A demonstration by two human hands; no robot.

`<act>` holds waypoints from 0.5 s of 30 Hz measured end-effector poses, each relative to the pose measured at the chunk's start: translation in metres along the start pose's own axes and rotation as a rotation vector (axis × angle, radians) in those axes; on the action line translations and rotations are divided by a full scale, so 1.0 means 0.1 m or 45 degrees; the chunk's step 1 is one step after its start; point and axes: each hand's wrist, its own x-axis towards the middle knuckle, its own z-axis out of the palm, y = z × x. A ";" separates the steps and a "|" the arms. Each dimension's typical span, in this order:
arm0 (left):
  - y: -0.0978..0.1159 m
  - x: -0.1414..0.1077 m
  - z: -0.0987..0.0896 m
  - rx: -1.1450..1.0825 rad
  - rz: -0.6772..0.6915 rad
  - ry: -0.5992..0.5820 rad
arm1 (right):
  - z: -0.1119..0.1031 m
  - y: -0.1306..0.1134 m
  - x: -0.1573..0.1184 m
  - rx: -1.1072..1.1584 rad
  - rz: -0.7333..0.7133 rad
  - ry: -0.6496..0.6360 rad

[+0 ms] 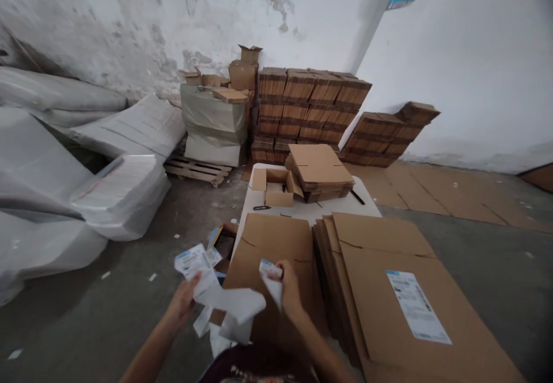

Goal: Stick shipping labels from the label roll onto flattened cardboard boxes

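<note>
My left hand [186,298] is closed on a strip of printed shipping labels [203,270] whose white backing paper [235,302] trails down in loose folds. In my right hand [288,285] a single shipping label [270,269] is pinched, its lower part curling downward. Both hands are over a flat cardboard box [268,239] lying on the white table [254,196]. To the right lies a stack of flattened cardboard boxes [389,239], and the top one carries a stuck-on label [418,307].
Farther up the table are a small open carton [279,198], a stack of folded boxes [322,167], a black-handled tool [261,207] and a dark bar [358,197]. Plastic-wrapped bundles [121,193] crowd the left floor. Bundled cardboard [309,103] is piled along the wall.
</note>
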 end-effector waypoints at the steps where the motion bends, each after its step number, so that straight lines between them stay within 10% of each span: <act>1: -0.06 -0.02 0.03 0.029 -0.031 -0.057 | 0.07 0.14 -0.03 -0.056 0.015 0.003; 9: -0.43 -0.08 0.09 0.153 -0.088 -0.190 | -0.20 0.99 -0.21 -0.267 0.536 0.265; 15: -0.24 -0.22 0.19 0.163 -0.177 -0.195 | -0.69 0.32 -0.15 -0.004 0.222 0.469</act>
